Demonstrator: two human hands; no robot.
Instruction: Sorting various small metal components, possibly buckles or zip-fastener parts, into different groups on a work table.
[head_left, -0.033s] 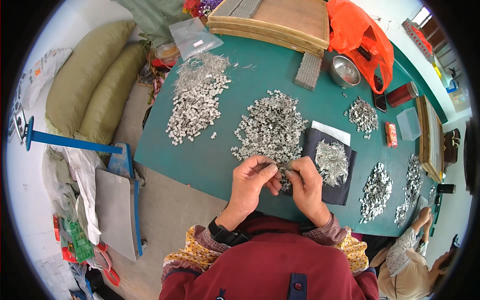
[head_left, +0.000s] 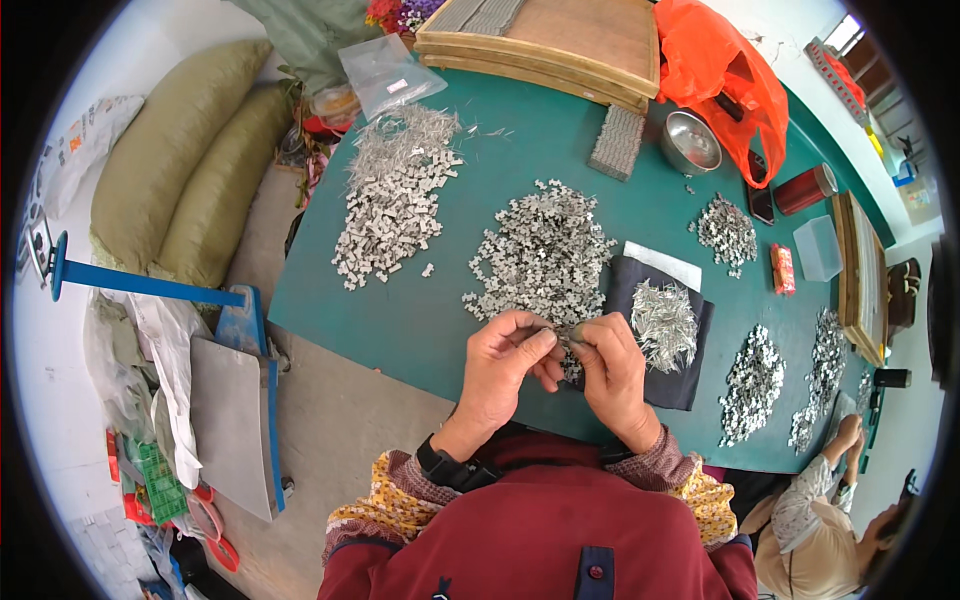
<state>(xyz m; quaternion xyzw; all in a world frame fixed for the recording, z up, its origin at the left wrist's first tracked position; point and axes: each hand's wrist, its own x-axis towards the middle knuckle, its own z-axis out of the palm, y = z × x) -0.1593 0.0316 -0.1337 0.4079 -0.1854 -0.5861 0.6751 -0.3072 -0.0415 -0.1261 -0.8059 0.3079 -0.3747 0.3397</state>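
My left hand (head_left: 505,365) and my right hand (head_left: 612,372) meet at the table's near edge, thumbs and forefingers pinched together. Between the fingertips is a small grey metal piece (head_left: 562,332), mostly covered, so its exact shape cannot be made out. Just beyond the hands spreads a large heap of small grey notched metal pieces (head_left: 540,250). Beside my right hand, a pile of thin silvery pins (head_left: 664,325) lies on a dark cloth (head_left: 685,390).
Farther left lies a heap of pale metal pieces (head_left: 390,215) with loose pins. At the back are wooden trays (head_left: 560,45), a metal bowl (head_left: 690,143) and a red plastic bag (head_left: 725,70). More piles (head_left: 752,385) lie right, near another person (head_left: 825,530).
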